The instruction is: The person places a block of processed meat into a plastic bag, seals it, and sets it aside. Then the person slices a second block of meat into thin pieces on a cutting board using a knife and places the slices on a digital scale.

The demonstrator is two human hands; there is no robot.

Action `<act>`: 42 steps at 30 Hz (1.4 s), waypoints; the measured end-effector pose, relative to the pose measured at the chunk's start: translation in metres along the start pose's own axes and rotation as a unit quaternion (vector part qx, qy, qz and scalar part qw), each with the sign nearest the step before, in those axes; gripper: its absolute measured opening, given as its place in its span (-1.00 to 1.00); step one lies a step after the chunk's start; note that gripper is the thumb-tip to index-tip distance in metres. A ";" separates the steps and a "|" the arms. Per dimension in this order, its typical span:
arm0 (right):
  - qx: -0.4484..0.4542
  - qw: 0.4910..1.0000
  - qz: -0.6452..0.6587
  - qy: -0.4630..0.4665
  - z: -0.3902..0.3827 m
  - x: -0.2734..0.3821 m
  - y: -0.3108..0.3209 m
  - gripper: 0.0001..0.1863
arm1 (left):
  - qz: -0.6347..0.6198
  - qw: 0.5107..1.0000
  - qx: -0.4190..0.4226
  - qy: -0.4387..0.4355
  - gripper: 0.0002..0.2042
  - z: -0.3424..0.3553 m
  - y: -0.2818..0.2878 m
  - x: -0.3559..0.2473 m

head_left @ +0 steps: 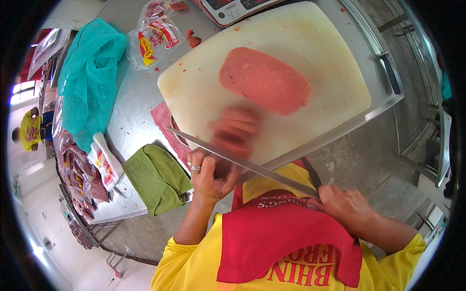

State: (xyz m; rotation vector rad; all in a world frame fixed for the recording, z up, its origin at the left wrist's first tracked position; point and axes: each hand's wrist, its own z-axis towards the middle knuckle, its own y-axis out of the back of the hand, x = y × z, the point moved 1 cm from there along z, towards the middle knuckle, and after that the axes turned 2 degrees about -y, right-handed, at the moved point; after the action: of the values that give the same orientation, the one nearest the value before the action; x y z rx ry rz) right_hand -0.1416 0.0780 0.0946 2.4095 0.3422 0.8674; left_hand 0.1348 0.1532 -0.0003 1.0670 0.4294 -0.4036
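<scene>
Diagonally, knife (262, 170), tip twd far L.

Red lettering stands on the yellow garment (296, 275), with print on the plastic packet (154, 42) and scale (232, 10).

This looks like a meat-packing workroom or shop kitchen. A metal worktop (133, 99) carries a big white board (335, 63) with a pink meat slab (264, 80), a long knife (272, 173) held over the board's near edge, and what looks like a scale (228, 13). Plastic packs (77, 169) of reddish meat crowd the far left end. The worker wears a red apron (286, 233); another person (30, 132) in yellow stands beyond, and the floor (349, 155) looks like bare concrete.
</scene>
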 end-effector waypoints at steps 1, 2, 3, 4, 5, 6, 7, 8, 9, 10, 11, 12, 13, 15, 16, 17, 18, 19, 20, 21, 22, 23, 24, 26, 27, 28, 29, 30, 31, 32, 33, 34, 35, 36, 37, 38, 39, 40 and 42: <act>-0.001 1.000 0.006 0.007 0.000 -0.002 -0.002 -0.73 | 0.001 1.000 -0.003 0.000 -0.61 0.002 0.001 -0.002; -0.001 1.000 0.012 0.015 0.001 -0.004 -0.004 -0.73 | 0.002 1.000 -0.006 0.001 -0.62 0.003 0.001 -0.003; -0.019 0.999 0.016 0.033 0.008 -0.005 -0.008 -0.73 | -0.003 1.000 -0.009 -0.001 -0.62 0.005 0.000 -0.004; -0.036 0.998 0.017 0.051 0.021 -0.004 -0.013 -0.72 | -0.007 1.000 -0.014 -0.002 -0.63 0.006 0.000 -0.004; -0.053 0.996 0.018 0.071 0.034 -0.003 -0.018 -0.72 | -0.011 1.000 -0.019 -0.002 -0.64 0.006 0.000 -0.004; -0.062 0.995 0.022 0.070 0.050 -0.001 -0.024 -0.71 | -0.018 1.000 -0.019 -0.004 -0.66 0.006 0.000 -0.002; -0.073 0.995 0.027 0.070 0.065 0.003 -0.031 -0.70 | -0.026 0.999 -0.016 -0.008 -0.68 0.007 -0.001 -0.001; -0.083 0.994 0.032 0.069 0.077 0.007 -0.034 -0.69 | -0.034 0.999 -0.014 -0.012 -0.70 0.007 -0.001 -0.001; -0.081 0.994 0.034 0.067 0.087 0.012 -0.035 -0.69 | -0.036 0.999 -0.018 -0.013 -0.70 0.007 -0.001 0.000; -0.078 0.994 0.037 0.067 0.095 0.017 -0.034 -0.68 | -0.036 0.999 -0.021 -0.014 -0.70 0.007 -0.002 0.000; -0.075 0.994 0.040 0.067 0.100 0.018 -0.033 -0.67 | -0.037 0.999 -0.024 -0.016 -0.70 0.007 -0.001 -0.001; -0.070 0.994 0.043 0.067 0.102 0.016 -0.033 -0.67 | -0.035 0.999 -0.023 -0.013 -0.70 0.007 0.000 -0.002; -0.064 0.995 0.046 0.067 0.103 0.014 -0.033 -0.67 | -0.034 0.999 -0.023 -0.011 -0.70 0.007 0.002 -0.003; -0.076 0.993 0.047 0.072 0.100 0.012 -0.032 -0.67 | -0.029 0.999 -0.025 -0.009 -0.70 0.004 0.004 -0.004; -0.093 0.992 0.046 0.076 0.095 0.012 -0.030 -0.67 | -0.026 0.999 -0.028 -0.009 -0.71 0.001 0.004 -0.004; -0.111 0.990 0.045 0.081 0.089 0.013 -0.029 -0.67 | -0.023 0.999 -0.031 -0.009 -0.71 -0.001 0.004 -0.004; -0.103 0.992 0.032 0.061 0.081 0.014 -0.028 -0.67 | -0.017 0.999 -0.033 -0.003 -0.71 -0.004 0.004 -0.004; -0.095 0.994 0.018 0.042 0.071 0.015 -0.024 -0.67 | -0.011 0.999 -0.036 0.003 -0.72 -0.005 0.003 -0.003; -0.088 0.996 0.004 0.023 0.062 0.016 -0.022 -0.67 | -0.005 0.999 -0.038 0.008 -0.72 -0.006 0.002 -0.003; -0.092 0.995 -0.001 0.028 0.051 0.017 -0.019 -0.67 | -0.004 0.999 -0.043 0.001 -0.72 -0.005 0.002 -0.003; -0.097 0.995 -0.008 0.033 0.041 0.016 -0.018 -0.67 | -0.002 0.999 -0.048 -0.006 -0.72 -0.005 0.001 -0.003; -0.102 0.994 -0.014 0.038 0.032 0.014 -0.017 -0.67 | -0.001 0.998 -0.053 -0.013 -0.71 -0.004 0.000 -0.003; -0.092 0.995 -0.020 0.038 0.024 0.012 -0.016 -0.67 | 0.005 0.999 -0.049 -0.010 -0.71 -0.006 0.000 -0.003; -0.070 0.996 -0.032 0.041 0.011 0.009 -0.014 -0.67 | 0.019 0.999 -0.040 -0.005 -0.70 -0.008 0.001 -0.002; -0.059 0.997 -0.029 0.028 0.009 0.009 -0.014 -0.67 | 0.014 0.999 -0.036 -0.010 -0.68 -0.009 0.000 -0.001; -0.047 0.998 -0.027 0.016 0.007 0.009 -0.014 -0.67 | 0.010 0.999 -0.032 -0.015 -0.65 -0.009 0.000 0.000; -0.035 0.999 -0.024 0.005 0.007 0.009 -0.015 -0.67 | 0.007 0.999 -0.029 -0.019 -0.63 -0.010 -0.001 0.001; -0.044 0.998 -0.025 0.026 0.010 0.010 -0.016 -0.67 | 0.001 0.999 -0.032 -0.012 -0.64 -0.010 -0.001 0.001; -0.052 0.997 -0.027 0.047 0.017 0.010 -0.019 -0.67 | -0.004 0.999 -0.036 -0.004 -0.64 -0.011 -0.002 0.000; -0.061 0.995 -0.028 0.069 0.026 0.009 -0.022 -0.67 | -0.009 0.999 -0.040 0.004 -0.65 -0.011 -0.002 -0.001; -0.069 0.995 -0.021 0.070 0.039 0.010 -0.030 -0.67 | -0.015 0.999 -0.041 -0.001 -0.67 -0.011 -0.001 0.000; -0.079 0.994 -0.011 0.071 0.056 0.010 -0.039 -0.67 | -0.019 0.999 -0.041 -0.008 -0.69 -0.008 -0.001 0.000; -0.088 0.993 -0.002 0.072 0.069 0.011 -0.045 -0.66 | -0.023 0.999 -0.040 -0.015 -0.70 -0.006 -0.001 0.000; -0.087 0.994 -0.010 0.072 0.080 0.015 -0.047 -0.66 | -0.028 0.998 -0.044 -0.017 -0.71 -0.006 -0.003 0.002; -0.086 0.993 -0.018 0.076 0.088 0.019 -0.048 -0.66 | -0.029 0.998 -0.049 -0.018 -0.72 -0.008 -0.003 0.002; -0.085 0.993 -0.025 0.079 0.093 0.021 -0.049 -0.66 | -0.030 0.998 -0.053 -0.020 -0.72 -0.009 -0.003 0.002; -0.090 0.992 -0.004 0.085 0.096 0.019 -0.048 -0.66 | -0.030 0.998 -0.051 -0.020 -0.73 -0.008 -0.002 0.001; -0.095 0.991 0.017 0.091 0.098 0.018 -0.046 -0.66 | -0.029 0.998 -0.048 -0.020 -0.73 -0.007 0.000 -0.001; -0.098 0.990 0.051 0.093 0.097 0.018 -0.041 -0.66 | -0.029 0.998 -0.049 -0.024 -0.74 -0.007 0.003 -0.002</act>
State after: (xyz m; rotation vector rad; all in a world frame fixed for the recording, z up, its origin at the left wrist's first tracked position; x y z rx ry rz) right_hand -0.0674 0.0789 0.0177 2.1861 0.1954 1.1223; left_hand 0.1339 0.1609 -0.0003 0.9491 0.4346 -0.4535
